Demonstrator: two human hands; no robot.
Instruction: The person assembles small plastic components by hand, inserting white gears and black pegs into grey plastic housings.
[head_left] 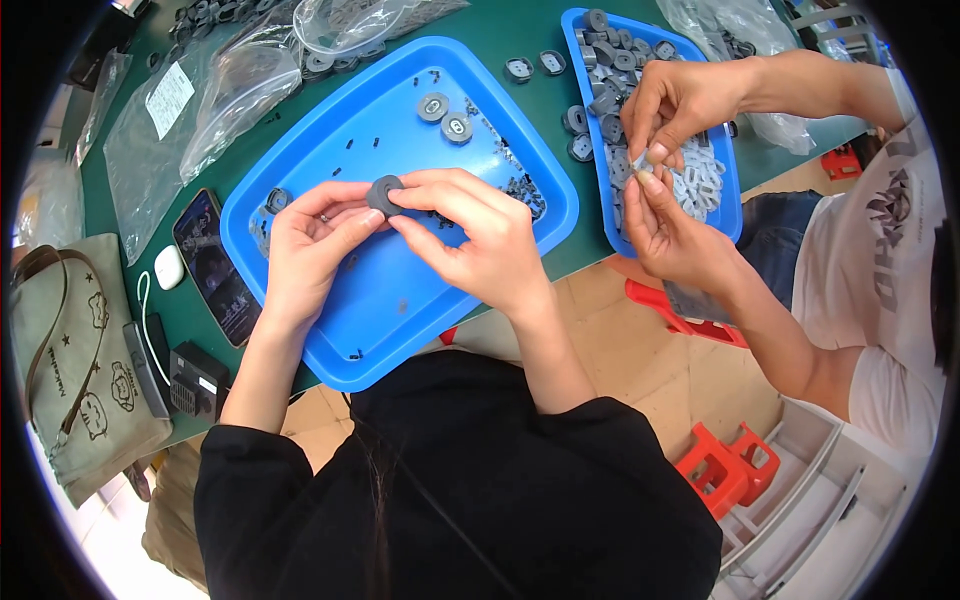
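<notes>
Head view looked down on a green table (520, 40) above a tan floor. A large blue tray (400, 300) lay on it, and a second blue tray (600, 180) sat to the right, where a co-worker's hands worked; their torso was cut off by the rim. Clear bags (230, 90) lay at the far edge, contents hard to make out. Over the large tray, the left hand (305, 245) and right hand (475, 235) together pinched a small dark round part (383, 192) at their fingertips. Its flat face seemingly pointed up toward the camera; no long axis showed.
</notes>
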